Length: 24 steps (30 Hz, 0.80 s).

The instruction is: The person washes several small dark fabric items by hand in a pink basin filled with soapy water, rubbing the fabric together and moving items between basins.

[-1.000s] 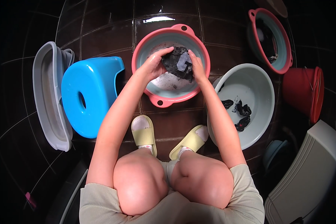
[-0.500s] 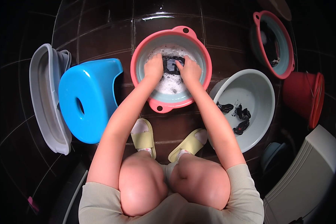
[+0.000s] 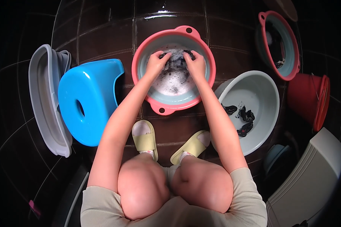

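A wet black cloth (image 3: 175, 64) with a lighter grey patch stretches between my two hands, low over the suds. Its kind of garment is hard to make out. My left hand (image 3: 155, 65) pinches one end, and my right hand (image 3: 195, 65) grips the other, with dark fabric bunched at the fingertips. Both are inside a round basin with a pink rim (image 3: 212, 68) and pale blue-grey inner wall. White foam (image 3: 174, 84) covers the water, partly hiding the middle of the cloth.
A blue stool (image 3: 74, 90) and a grey collapsible tub (image 3: 36, 94) lie at left. At right stands a pale grey basin (image 3: 271, 98) with several black cloths (image 3: 246, 128). Beyond it are another pink-rimmed basin (image 3: 297, 56) and a red bucket (image 3: 305, 92). My slippers (image 3: 145, 142) rest on dark tiles.
The cloth lay flatter with its grey patch showing; now its ends are gathered up in my fingers and its middle sags into the foam. My hands have drawn slightly apart.
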Each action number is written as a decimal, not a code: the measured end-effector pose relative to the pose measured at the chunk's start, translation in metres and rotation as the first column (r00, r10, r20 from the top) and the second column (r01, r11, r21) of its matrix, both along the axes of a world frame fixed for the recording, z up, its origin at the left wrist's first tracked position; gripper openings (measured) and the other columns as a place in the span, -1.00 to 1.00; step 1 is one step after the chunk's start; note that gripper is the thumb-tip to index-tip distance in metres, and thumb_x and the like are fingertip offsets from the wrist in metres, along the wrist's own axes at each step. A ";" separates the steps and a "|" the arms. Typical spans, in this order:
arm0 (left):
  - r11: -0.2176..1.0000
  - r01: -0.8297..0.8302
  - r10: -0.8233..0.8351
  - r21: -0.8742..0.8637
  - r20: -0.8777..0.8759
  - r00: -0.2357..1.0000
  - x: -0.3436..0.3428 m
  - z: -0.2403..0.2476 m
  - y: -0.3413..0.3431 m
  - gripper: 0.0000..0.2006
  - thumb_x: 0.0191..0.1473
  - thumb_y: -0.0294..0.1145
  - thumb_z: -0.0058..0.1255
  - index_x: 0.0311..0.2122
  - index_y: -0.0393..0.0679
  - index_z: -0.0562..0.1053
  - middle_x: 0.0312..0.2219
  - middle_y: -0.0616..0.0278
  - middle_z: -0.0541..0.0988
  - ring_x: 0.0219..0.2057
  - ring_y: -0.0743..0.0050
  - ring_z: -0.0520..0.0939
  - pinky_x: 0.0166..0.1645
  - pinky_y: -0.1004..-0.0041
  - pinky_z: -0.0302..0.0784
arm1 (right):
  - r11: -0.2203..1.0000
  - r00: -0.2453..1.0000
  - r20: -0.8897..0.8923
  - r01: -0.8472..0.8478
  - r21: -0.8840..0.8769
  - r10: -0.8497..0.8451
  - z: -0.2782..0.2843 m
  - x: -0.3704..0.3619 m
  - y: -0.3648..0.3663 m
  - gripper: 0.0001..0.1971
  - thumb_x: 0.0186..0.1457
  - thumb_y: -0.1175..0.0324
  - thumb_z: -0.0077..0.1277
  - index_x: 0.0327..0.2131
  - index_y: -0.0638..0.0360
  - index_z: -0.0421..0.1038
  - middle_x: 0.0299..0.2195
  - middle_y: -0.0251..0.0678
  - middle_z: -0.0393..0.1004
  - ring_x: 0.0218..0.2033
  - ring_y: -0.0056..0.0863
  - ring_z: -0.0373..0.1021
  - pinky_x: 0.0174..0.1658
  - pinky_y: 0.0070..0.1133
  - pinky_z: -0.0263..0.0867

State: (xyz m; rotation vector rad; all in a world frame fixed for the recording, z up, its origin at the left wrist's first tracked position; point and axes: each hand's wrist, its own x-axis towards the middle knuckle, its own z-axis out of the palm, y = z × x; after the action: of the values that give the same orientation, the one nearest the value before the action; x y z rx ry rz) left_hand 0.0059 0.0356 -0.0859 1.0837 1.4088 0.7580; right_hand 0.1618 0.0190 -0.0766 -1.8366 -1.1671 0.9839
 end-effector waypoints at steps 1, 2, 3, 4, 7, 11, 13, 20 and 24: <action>0.999 -0.027 0.036 -0.046 0.208 0.977 -0.005 0.003 -0.003 -0.80 -0.06 -0.32 -0.01 -0.43 -0.26 0.43 -0.64 0.32 0.46 -0.56 0.70 0.42 -0.45 0.60 0.31 | 0.998 0.993 0.107 -0.053 -0.017 0.055 0.025 -0.012 -0.002 -0.69 -0.15 0.14 -0.01 -0.43 0.21 0.44 -0.56 -0.09 0.44 -0.48 -0.13 0.39 -0.40 -0.42 0.27; 0.998 -0.047 0.054 -0.038 0.222 0.973 -0.003 0.005 -0.004 -0.85 -0.04 -0.36 -0.01 -0.45 -0.24 0.43 -0.62 0.38 0.46 -0.58 0.77 0.39 -0.49 0.66 0.26 | 0.998 0.985 0.159 -0.070 0.009 0.067 0.036 -0.017 -0.006 -0.69 -0.15 0.12 0.01 -0.45 0.20 0.43 -0.57 -0.09 0.43 -0.48 -0.12 0.38 -0.42 -0.40 0.26; 0.996 -0.059 0.072 -0.071 0.196 0.978 0.011 0.015 -0.006 -0.78 -0.04 -0.30 -0.01 -0.52 -0.25 0.41 -0.71 0.39 0.41 -0.69 0.74 0.32 -0.63 0.60 0.15 | 0.997 0.971 0.229 -0.077 0.025 0.069 0.040 -0.016 -0.011 -0.69 -0.15 0.10 0.02 -0.46 0.18 0.42 -0.58 -0.09 0.43 -0.47 -0.12 0.38 -0.44 -0.38 0.26; 0.994 -0.061 0.079 -0.095 0.188 0.979 0.010 0.014 -0.008 -0.77 -0.02 -0.27 -0.03 -0.53 -0.25 0.41 -0.71 0.38 0.41 -0.68 0.72 0.33 -0.61 0.60 0.17 | 0.991 0.968 0.248 -0.074 0.115 0.044 0.045 -0.028 -0.017 -0.68 -0.14 0.08 0.02 -0.47 0.15 0.41 -0.59 -0.07 0.41 -0.48 -0.10 0.37 -0.45 -0.36 0.25; 0.967 -0.122 0.200 -0.222 0.375 0.905 0.028 0.031 -0.023 -0.71 0.04 -0.23 -0.14 -0.55 -0.24 0.38 -0.65 0.35 0.41 -0.58 0.69 0.35 -0.48 0.59 0.26 | 0.994 0.987 0.144 -0.081 0.077 0.070 0.054 -0.047 -0.033 -0.68 -0.08 0.09 -0.04 -0.40 0.16 0.43 -0.57 -0.03 0.41 -0.49 -0.06 0.36 -0.43 -0.36 0.26; 0.938 -0.124 0.232 -0.324 0.318 0.919 0.061 0.043 -0.047 -0.71 0.08 -0.19 -0.24 -0.35 -0.23 0.39 -0.47 0.31 0.43 -0.43 0.62 0.40 -0.35 0.55 0.30 | 0.996 0.999 0.043 0.024 -0.084 -0.021 0.043 -0.015 -0.022 -0.67 -0.07 0.11 -0.10 -0.40 0.17 0.45 -0.55 0.05 0.39 -0.43 -0.01 0.35 -0.36 -0.33 0.25; 0.928 -0.147 0.272 -0.343 0.353 0.895 0.044 0.040 -0.044 -0.70 0.08 -0.18 -0.24 -0.36 -0.23 0.39 -0.48 0.28 0.44 -0.43 0.57 0.43 -0.34 0.51 0.33 | 0.993 1.000 0.013 0.007 -0.117 -0.005 0.072 -0.036 -0.029 -0.68 -0.09 0.14 -0.13 -0.45 0.21 0.46 -0.56 0.07 0.38 -0.40 0.01 0.34 -0.34 -0.31 0.24; 0.884 -0.155 0.344 -0.441 0.390 0.854 0.045 0.058 -0.038 -0.75 0.04 -0.21 -0.25 -0.45 -0.19 0.34 -0.55 0.13 0.44 -0.48 0.29 0.49 -0.37 0.32 0.39 | 0.992 0.980 0.175 -0.073 -0.098 0.089 0.085 -0.035 -0.010 -0.70 -0.11 0.18 -0.13 -0.62 0.24 0.41 -0.66 0.04 0.35 -0.52 0.02 0.32 -0.39 -0.26 0.22; 0.729 -0.006 0.485 -0.685 0.510 0.711 0.007 0.073 -0.023 -0.74 0.00 -0.29 -0.22 -0.32 -0.28 0.37 -0.46 0.20 0.45 -0.37 0.44 0.43 -0.25 0.45 0.31 | 0.983 0.976 0.129 -0.180 0.044 0.173 0.101 -0.065 -0.041 -0.66 -0.09 0.15 -0.14 -0.61 0.27 0.41 -0.66 0.04 0.35 -0.54 0.01 0.33 -0.43 -0.27 0.23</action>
State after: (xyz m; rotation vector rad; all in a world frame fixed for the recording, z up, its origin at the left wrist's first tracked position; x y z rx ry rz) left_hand 0.0126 0.0121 -0.0130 0.0099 1.0487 0.6791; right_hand 0.0970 -0.0223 0.0244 -1.7949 -1.4401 0.9345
